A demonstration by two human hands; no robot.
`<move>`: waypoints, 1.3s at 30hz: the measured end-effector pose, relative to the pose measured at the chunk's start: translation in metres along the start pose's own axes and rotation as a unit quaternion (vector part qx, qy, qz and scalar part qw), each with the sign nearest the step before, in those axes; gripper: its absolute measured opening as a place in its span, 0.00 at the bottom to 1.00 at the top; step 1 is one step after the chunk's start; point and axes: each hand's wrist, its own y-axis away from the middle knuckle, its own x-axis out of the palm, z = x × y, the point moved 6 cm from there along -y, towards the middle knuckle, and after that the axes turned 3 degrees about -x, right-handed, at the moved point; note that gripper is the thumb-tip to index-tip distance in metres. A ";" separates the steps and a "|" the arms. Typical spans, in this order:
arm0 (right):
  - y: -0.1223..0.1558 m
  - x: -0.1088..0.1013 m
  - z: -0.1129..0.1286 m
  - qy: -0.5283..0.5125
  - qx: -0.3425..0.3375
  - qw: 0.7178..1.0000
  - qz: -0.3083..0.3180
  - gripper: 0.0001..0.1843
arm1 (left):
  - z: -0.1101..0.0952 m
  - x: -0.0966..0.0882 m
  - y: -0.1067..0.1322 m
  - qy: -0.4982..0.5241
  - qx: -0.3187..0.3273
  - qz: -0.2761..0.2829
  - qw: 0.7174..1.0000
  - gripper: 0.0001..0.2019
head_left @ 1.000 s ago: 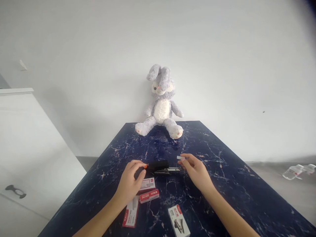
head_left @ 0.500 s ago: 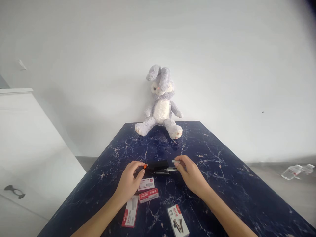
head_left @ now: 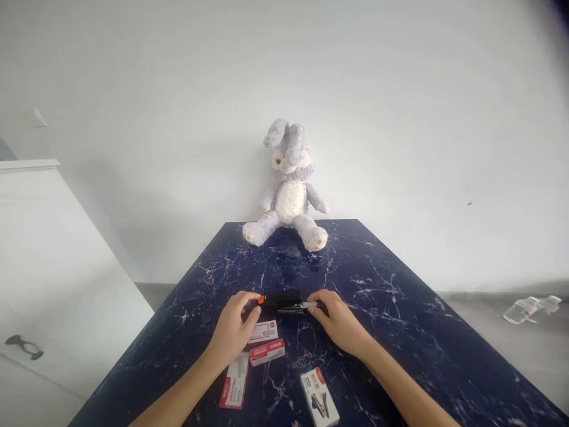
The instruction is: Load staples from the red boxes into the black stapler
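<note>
A black stapler (head_left: 285, 298) lies sideways on the dark blue marbled table (head_left: 355, 273), its metal magazine showing at the right end. My left hand (head_left: 232, 323) is closed, thumb and forefinger pinching the stapler's orange-tipped left end. At the other end, my right hand (head_left: 340, 320) pinches a small grey strip of staples (head_left: 310, 304) against the magazine; the fingers hide part of both. Just below the stapler is a white and red staple box (head_left: 265, 331), partly behind my left hand. A red box (head_left: 267, 352) and another white and red box (head_left: 235, 382) lie nearer to me.
A white box with a staple remover pictured on it (head_left: 320, 397) lies at the near right. The plush rabbit (head_left: 291, 190) sits at the table's far edge against the wall. A white cabinet (head_left: 53, 267) stands left; plastic bottles (head_left: 522, 309) lie on the floor right.
My right hand has come down slightly and left, bringing the staple strip from above the magazine onto it. My left hand keeps its hold on the stapler's end.
</note>
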 end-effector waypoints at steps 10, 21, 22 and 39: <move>-0.001 0.003 -0.001 0.036 -0.009 0.999 -0.010 0.13 | -0.003 0.000 0.001 0.002 -0.002 0.003 1.000 0.13; 0.010 -0.001 0.006 0.071 0.068 0.994 -0.047 0.25 | 0.009 0.001 -0.002 0.053 -0.037 0.010 0.998 0.19; 0.011 0.004 0.012 0.045 0.064 0.996 -0.045 0.26 | 0.010 0.001 -0.003 0.061 -0.038 0.013 0.997 0.19; 0.024 0.036 0.023 -0.140 0.107 0.980 0.097 0.41 | 0.017 0.010 -0.007 0.115 -0.060 0.059 0.990 0.19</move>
